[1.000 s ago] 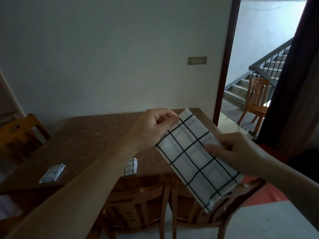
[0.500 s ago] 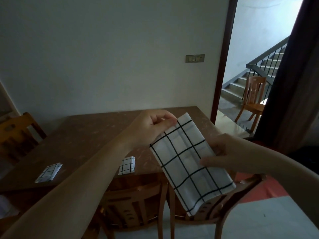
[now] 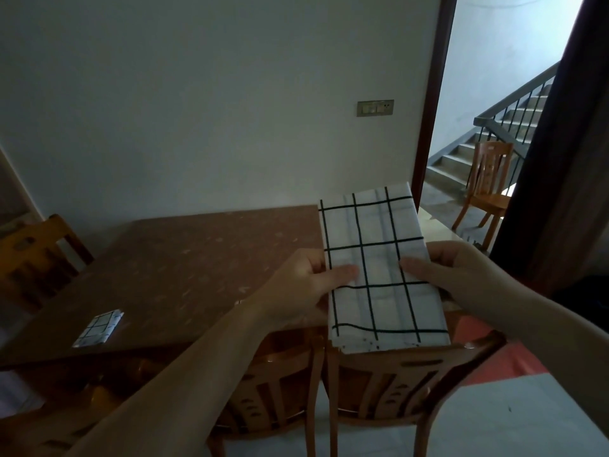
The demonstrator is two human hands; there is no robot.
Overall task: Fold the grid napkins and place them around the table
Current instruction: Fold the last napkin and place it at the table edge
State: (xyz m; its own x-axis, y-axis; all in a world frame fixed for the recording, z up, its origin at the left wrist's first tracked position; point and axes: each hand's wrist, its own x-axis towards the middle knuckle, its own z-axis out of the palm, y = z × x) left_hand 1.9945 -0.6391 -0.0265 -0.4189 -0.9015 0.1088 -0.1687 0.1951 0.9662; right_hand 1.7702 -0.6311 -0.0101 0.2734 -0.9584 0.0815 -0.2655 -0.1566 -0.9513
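Observation:
A white napkin with a black grid (image 3: pixel 379 245), folded into a long rectangle, is held upright in the air over the table's near right corner. My left hand (image 3: pixel 303 285) pinches its left edge with the thumb on the front. My right hand (image 3: pixel 461 275) pinches the right edge the same way. A small folded grid napkin (image 3: pixel 99 328) lies on the brown table (image 3: pixel 197 258) near its front left edge. My left forearm hides the part of the table in front of me.
Two wooden chairs (image 3: pixel 379 390) are pushed in at the table's near side. Another chair (image 3: pixel 36 255) stands at the left. An open doorway at the right leads to stairs and a further chair (image 3: pixel 487 183). A dark curtain (image 3: pixel 560 159) hangs at far right.
The napkin has turned from a slanted position to nearly upright and risen. My left hand shifted from its top corner to the middle of its left edge. The second small folded napkin is now hidden.

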